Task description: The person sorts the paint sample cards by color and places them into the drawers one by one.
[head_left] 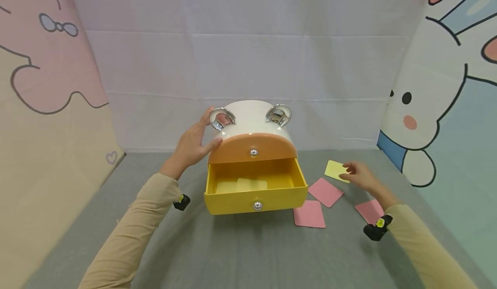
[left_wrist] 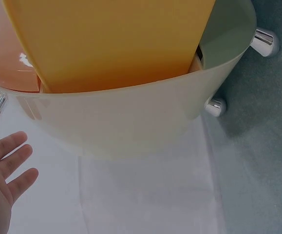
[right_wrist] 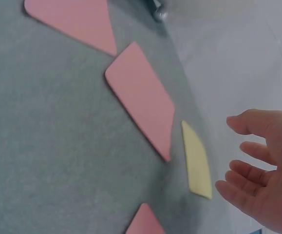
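Left hand point(head_left: 193, 144): at left side of the box point(head_left: 248, 114), arm reaching in from near left. Thumb points right, tip at the left edge of the orange drawer point(head_left: 233, 148); fingers angle up and far, ending just behind the left ear point(head_left: 222, 119). Left wrist view: three fingers spread, nearly straight. Grip wide, nothing pinched. Firm contact with box: can't tell.

Right hand point(head_left: 359, 176): over the near right part of the yellow card point(head_left: 333, 169), arm in from near right. Fingers point left, thumb on the near side. Right wrist view: thumb and fingers loosely bent, clear gap between them, hand apart from card. Grip moderately wide, holding nothing.

Yellow card lies flat on the table point(head_left: 252, 254), right of the box, farthest of the loose cards there. Three pink ones: middle card point(head_left: 326, 192) just near of the yellow; left card point(head_left: 309, 214) nearer, by the front right corner of the yellow drawer point(head_left: 229, 205); right card point(head_left: 369, 211) under the right forearm line, partly hidden.

Yellow drawer is pulled out toward near side, two pale yellow cards point(head_left: 250, 184) inside, toward the left. Orange drawer above is closed. Tan sleeves point(head_left: 128, 228) on both arms, black device point(head_left: 376, 228) at each wrist.
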`<state>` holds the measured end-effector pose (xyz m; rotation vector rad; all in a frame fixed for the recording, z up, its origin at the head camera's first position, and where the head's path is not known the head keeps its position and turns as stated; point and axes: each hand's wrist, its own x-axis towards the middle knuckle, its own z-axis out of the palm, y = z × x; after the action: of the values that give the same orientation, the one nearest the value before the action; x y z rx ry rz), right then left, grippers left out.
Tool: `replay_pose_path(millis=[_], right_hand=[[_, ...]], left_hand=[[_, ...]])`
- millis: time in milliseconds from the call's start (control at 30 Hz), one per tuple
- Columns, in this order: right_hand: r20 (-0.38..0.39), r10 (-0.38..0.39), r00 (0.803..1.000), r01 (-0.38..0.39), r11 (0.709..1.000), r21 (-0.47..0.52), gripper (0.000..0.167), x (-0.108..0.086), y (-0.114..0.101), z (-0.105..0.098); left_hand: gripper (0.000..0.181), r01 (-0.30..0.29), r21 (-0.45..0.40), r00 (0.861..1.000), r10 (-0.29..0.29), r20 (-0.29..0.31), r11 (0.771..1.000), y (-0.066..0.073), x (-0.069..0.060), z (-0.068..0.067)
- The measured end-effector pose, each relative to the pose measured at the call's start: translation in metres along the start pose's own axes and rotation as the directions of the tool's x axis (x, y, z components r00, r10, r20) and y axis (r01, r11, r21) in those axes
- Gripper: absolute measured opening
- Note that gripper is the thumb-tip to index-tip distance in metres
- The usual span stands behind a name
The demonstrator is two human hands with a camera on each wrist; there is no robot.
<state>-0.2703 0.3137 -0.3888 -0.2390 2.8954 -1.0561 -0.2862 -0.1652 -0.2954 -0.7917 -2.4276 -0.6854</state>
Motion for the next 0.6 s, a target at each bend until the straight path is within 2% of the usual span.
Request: replay_pose_path(millis=[367,600], right_hand=[[-0.046,0.12,0.992,-0.119,0.993,0.023,0.056,0.018,0.039,0.013],[-0.064,0.117,0.991,-0.12,0.992,-0.047,0.057,0.029,0.049,0.017]], left_hand=[[0.078,0.0,-0.001,1.0,0.0,0.0,1.0,0.0,0.0,0.0],[0.078,0.003,-0.003,1.0,-0.003,-0.002,1.0,0.0,0.0,0.0]])
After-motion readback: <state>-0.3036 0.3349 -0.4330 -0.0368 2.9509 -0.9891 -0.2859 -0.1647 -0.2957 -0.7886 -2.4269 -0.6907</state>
